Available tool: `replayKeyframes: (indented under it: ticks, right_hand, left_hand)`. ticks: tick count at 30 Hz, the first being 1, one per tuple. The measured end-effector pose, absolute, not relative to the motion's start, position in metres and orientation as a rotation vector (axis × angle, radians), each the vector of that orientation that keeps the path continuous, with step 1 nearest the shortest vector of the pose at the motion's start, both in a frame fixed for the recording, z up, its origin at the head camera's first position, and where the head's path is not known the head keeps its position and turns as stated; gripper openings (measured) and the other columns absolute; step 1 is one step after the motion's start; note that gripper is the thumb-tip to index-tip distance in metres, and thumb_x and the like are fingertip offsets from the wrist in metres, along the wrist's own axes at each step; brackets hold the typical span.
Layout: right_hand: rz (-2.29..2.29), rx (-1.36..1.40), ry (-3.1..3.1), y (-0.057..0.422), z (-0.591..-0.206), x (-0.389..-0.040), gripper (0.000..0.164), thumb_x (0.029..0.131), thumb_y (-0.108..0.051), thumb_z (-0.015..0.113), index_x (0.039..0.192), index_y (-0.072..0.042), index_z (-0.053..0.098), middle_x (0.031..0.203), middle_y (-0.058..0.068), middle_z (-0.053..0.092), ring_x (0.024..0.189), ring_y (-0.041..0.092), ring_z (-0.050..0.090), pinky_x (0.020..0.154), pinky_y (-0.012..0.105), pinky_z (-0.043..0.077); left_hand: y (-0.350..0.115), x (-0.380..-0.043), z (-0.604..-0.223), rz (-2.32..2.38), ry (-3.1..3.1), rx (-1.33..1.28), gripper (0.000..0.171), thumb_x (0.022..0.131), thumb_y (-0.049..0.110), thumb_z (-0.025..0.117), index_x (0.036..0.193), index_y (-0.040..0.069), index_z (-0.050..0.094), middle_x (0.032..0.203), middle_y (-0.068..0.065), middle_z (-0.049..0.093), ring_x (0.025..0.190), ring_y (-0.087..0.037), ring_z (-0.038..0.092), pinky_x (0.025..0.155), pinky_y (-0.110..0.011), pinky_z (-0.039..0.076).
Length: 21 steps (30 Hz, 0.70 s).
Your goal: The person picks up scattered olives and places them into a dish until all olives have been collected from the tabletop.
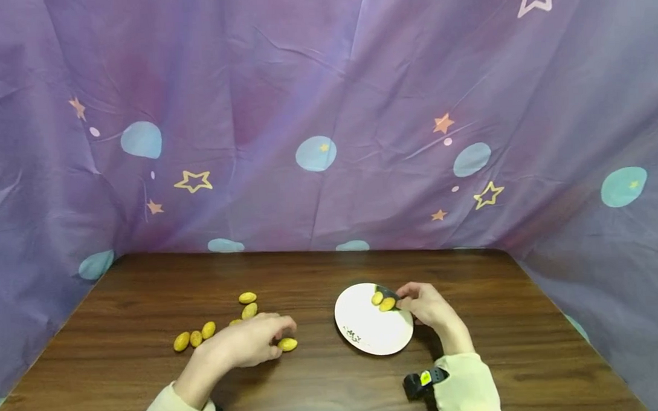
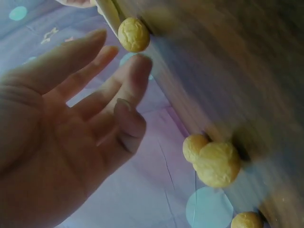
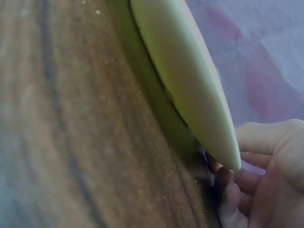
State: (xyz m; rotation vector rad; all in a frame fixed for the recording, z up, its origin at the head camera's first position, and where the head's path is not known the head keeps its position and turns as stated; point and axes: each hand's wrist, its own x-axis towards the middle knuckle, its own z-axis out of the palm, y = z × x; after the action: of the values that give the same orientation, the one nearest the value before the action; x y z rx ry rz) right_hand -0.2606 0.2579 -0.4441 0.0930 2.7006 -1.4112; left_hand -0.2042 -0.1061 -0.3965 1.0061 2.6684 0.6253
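In the head view my left hand (image 1: 252, 341) is above the table beside a small yellow oval piece (image 1: 287, 344), wrinkled like a dried fruit. The left wrist view shows the fingers (image 2: 135, 78) loosely bent and apart, with the yellow piece (image 2: 134, 34) just beyond their tips. My right hand (image 1: 427, 305) holds the right rim of a white plate (image 1: 366, 325). From the right wrist, the thumb is on the upper side of the plate (image 3: 190, 71) and the other fingers are under its edge. Two yellow pieces (image 1: 387, 304) lie on the plate near that hand.
Several more yellow pieces (image 1: 209, 329) lie on the brown wooden table (image 1: 313, 387) left of and behind my left hand, one partly hidden by it. A purple cloth (image 1: 271, 111) with stars and blue spots hangs behind the table and along its sides.
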Motion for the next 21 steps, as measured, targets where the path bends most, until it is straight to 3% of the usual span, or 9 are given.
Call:
replayKeyframes:
  ticks: [7, 21]
  right_hand:
    - [-1.398, 0.08, 2.693, 0.26, -0.444, -0.26, 0.018, 0.087, -0.003, 0.061, 0.104, 0.001, 0.063, 0.089, 0.008, 0.062, 0.072, 0.02, 0.055, 0.056, 0.034, 0.045]
    - [-1.399, 0.059, 2.71, 0.261, -0.444, -0.261, 0.018, 0.086, -0.005, 0.063, 0.104, 0.001, 0.063, 0.089, 0.007, 0.063, 0.073, 0.02, 0.056, 0.057, 0.035, 0.046]
  left_hand:
    - [-0.1, -0.201, -0.406, 0.466, 2.708, 1.089, 0.026, 0.081, 0.003, 0.073, 0.1, 0.017, 0.06, 0.083, 0.006, 0.049, 0.084, -0.011, 0.048, 0.074, -0.032, 0.043]
    - [-0.093, -0.201, -0.406, 0.498, 2.698, 1.166, 0.026, 0.079, -0.004, 0.07, 0.08, 0.017, 0.055, 0.066, 0.014, 0.042, 0.066, -0.004, 0.045, 0.061, -0.023, 0.04]
